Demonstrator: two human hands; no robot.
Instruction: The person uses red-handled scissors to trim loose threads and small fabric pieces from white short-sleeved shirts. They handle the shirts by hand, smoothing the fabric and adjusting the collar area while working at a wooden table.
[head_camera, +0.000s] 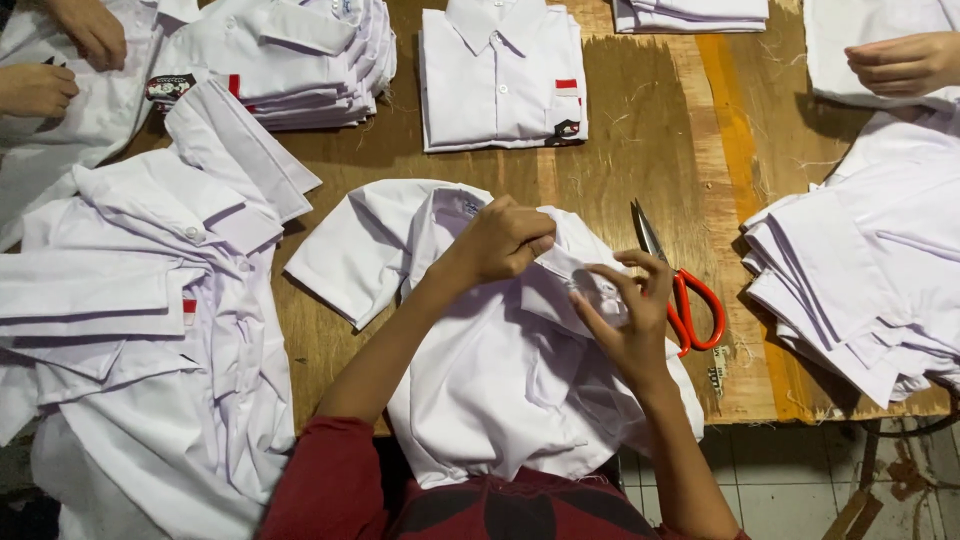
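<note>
A white short-sleeved shirt (500, 380) lies in front of me on the wooden table (640, 130), collar away from me. My left hand (498, 240) pinches a fold of its fabric near the collar. My right hand (625, 310) grips the same part of the shirt just to the right, fingers curled around the cloth. Red-handled scissors (685, 300) lie on the table right beside my right hand, blades pointing away from me.
A folded white shirt (500, 75) sits at the table's far middle, with a stack of folded shirts (300, 60) to its left. Loose shirts are heaped at left (140, 330) and right (860, 280). Other people's hands work at top left (60, 60) and top right (905, 62).
</note>
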